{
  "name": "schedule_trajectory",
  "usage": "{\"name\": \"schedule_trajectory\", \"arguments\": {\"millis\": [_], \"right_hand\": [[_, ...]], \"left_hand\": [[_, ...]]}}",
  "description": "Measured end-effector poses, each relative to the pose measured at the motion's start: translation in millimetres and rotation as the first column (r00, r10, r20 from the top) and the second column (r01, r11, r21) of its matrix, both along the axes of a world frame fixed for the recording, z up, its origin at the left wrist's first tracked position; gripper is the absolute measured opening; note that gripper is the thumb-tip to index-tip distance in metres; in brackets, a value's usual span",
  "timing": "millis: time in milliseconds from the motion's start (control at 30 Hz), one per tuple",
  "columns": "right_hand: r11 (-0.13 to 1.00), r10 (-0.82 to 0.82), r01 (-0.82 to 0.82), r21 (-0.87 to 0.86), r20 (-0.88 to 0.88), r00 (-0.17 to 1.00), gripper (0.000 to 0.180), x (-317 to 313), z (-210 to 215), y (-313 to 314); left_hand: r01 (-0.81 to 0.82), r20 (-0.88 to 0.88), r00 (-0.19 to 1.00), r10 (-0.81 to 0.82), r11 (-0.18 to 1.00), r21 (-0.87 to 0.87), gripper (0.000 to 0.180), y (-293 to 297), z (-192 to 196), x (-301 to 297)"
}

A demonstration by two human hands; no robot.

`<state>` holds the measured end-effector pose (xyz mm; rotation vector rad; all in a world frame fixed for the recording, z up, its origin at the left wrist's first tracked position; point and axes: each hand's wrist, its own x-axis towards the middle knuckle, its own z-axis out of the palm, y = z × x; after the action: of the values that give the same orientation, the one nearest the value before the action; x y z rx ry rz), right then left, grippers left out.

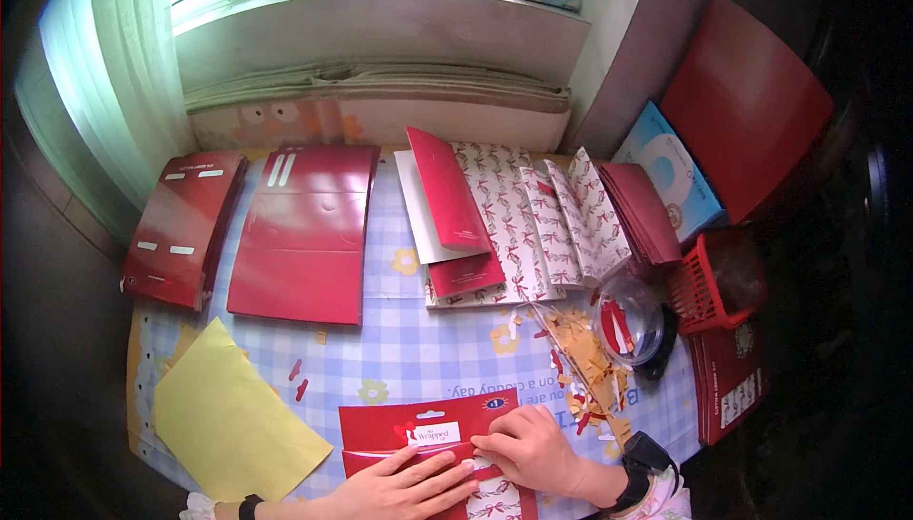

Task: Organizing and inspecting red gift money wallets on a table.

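Note:
A red cardboard package (380, 422) with a hang hole and a white label lies at the near edge of the table. Its lower part shows a patterned white panel (495, 501) with red bows. Across its lower front my left hand (409, 487) lies flat, fingers stretched out. My right hand (528, 449) has its fingers curled together at the fold line just right of the label, pinching the package there. The fingertips hide what exactly lies between them. Left of the package is a yellow sheet of paper (233, 415).
Red flat cardboard stacks (300, 244) stand at the back left. Patterned folded sheets (495, 196) and red cards sit at the back centre. To the right are paper scraps (590, 358), a clear round tub (628, 320), a red basket (699, 287) and a blue box (670, 173).

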<state>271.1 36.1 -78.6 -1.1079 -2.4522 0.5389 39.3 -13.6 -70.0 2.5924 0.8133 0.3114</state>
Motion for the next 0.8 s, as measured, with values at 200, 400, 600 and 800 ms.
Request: {"name": "schedule_trajectory", "arguments": {"millis": [200,400,600,800], "right_hand": [[0.997,0.047,-0.046,0.064,-0.007,0.999,0.026,-2.1,0.0,-3.4],[0.984,0.153,-0.156,0.082,0.037,0.987,0.037,-8.0,3.2,-9.1],[0.962,0.237,-0.259,0.082,0.217,0.947,0.047,-3.8,1.2,-9.3],[0.970,0.241,-0.233,-0.074,0.125,0.962,0.079,-6.9,2.7,-20.0]], "left_hand": [[0.012,-0.105,0.994,-0.022,0.996,-0.093,0.076,-4.6,-2.8,-2.9],[0.010,-0.076,0.997,-0.016,0.997,-0.081,0.078,-2.3,-7.1,-2.1],[0.015,-0.052,0.998,-0.018,0.998,-0.064,0.081,-2.3,-8.6,-3.9],[-0.063,-0.138,0.989,0.060,0.998,-0.015,0.093,-6.8,-9.8,-1.8]]}}
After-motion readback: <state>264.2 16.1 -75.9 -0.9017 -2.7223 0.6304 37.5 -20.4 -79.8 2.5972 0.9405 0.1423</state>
